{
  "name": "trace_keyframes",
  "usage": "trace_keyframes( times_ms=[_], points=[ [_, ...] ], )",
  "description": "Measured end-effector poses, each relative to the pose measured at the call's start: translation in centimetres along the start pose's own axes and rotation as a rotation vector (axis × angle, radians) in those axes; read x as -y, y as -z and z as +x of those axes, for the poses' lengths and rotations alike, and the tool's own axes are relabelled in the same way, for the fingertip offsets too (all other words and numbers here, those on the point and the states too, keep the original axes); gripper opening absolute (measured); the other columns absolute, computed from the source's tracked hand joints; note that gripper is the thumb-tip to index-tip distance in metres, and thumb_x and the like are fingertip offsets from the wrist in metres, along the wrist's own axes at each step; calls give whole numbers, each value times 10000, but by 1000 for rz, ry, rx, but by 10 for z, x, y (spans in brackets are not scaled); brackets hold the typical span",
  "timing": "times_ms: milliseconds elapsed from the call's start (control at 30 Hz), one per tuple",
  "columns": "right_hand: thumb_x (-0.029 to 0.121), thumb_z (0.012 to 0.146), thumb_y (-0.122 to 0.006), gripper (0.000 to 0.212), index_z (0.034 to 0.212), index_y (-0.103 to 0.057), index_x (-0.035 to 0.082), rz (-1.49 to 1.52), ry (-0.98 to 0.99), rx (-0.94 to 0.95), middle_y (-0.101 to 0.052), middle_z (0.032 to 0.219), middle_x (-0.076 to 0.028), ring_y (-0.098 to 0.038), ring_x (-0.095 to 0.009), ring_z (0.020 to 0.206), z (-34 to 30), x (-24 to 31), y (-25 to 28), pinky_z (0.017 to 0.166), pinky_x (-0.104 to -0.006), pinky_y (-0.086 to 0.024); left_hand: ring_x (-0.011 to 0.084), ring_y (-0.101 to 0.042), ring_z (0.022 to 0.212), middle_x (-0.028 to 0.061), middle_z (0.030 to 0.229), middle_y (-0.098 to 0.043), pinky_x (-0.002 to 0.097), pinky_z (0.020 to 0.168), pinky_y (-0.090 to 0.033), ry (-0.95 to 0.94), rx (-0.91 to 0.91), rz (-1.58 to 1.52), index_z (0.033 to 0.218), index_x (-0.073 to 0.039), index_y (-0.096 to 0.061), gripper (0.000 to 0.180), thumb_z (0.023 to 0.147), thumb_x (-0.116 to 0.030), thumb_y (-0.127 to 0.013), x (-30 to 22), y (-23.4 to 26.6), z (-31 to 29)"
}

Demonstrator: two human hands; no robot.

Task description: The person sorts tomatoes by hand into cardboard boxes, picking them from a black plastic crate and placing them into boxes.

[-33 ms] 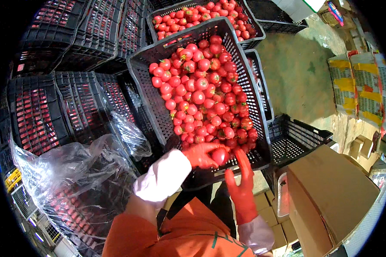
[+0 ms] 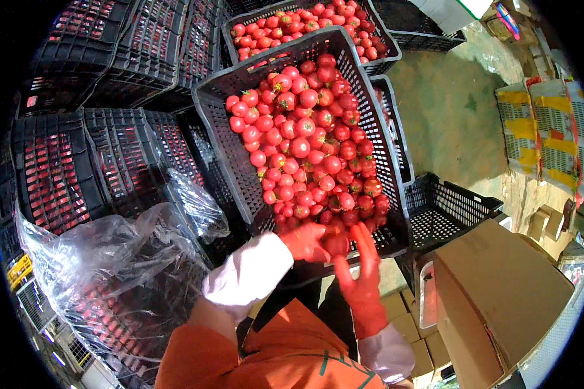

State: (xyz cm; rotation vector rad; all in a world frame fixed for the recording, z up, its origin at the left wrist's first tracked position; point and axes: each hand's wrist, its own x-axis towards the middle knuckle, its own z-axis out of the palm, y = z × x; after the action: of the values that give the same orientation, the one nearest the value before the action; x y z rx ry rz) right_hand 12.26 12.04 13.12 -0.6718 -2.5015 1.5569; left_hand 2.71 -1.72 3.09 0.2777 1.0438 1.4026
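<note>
A black slatted crate (image 2: 241,170) full of red tomatoes (image 2: 300,148) stands tilted in front of me. At its near end my left hand (image 2: 305,242), in a red glove, has its fingers curved round one tomato (image 2: 336,244). My right hand (image 2: 365,279), also red-gloved, is at that tomato's right side with its fingers stretched out and thumb apart. Its fingertips reach over the near rim to the fruit; whether they press on the held tomato I cannot tell. The left fingertips are partly hidden behind the tomato.
Stacked black crates (image 2: 126,162) of tomatoes rise on the left, some under clear plastic film (image 2: 110,259). Behind is another crate of tomatoes (image 2: 272,32). To the right stand a black crate (image 2: 448,207) and a large cardboard box (image 2: 499,292). Wrapped bundles (image 2: 538,133) lie farther off.
My left hand and the tomato have shifted slightly toward me and to the right, into shade. My right hand has moved a little left, closer to the tomato.
</note>
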Motion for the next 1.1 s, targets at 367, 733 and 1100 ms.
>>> trace_keyframes(
  times_ms=[367,733,1100],
  points=[
    [64,941,-506,360,1298,-521,16,836,-990,-122,-603,1210,-110,-647,-226,1010,-21,-44,24,765,-330,-550,116,-580,740,10,860,-625,274,622,-469,50,-334,-218,1169,-55,-614,328,858,-148,-661,12,-97,-17],
    [112,843,-604,495,1311,-466,25,891,-1090,186,-599,979,-125,-651,-282,773,-42,-20,25,707,-423,-570,246,-579,1161,151,1232,-604,332,964,-454,-237,-508,227,1342,-16,-473,398,957,-91,-544,18,-77,6],
    [411,929,-508,539,1214,-507,-47,928,-1206,230,-576,757,-132,-638,-295,753,-62,-38,30,713,-443,-550,422,-501,1104,236,1337,-394,469,892,-477,407,-934,1141,1331,-124,-472,820,646,-436,-798,55,71,48]
  ],
)
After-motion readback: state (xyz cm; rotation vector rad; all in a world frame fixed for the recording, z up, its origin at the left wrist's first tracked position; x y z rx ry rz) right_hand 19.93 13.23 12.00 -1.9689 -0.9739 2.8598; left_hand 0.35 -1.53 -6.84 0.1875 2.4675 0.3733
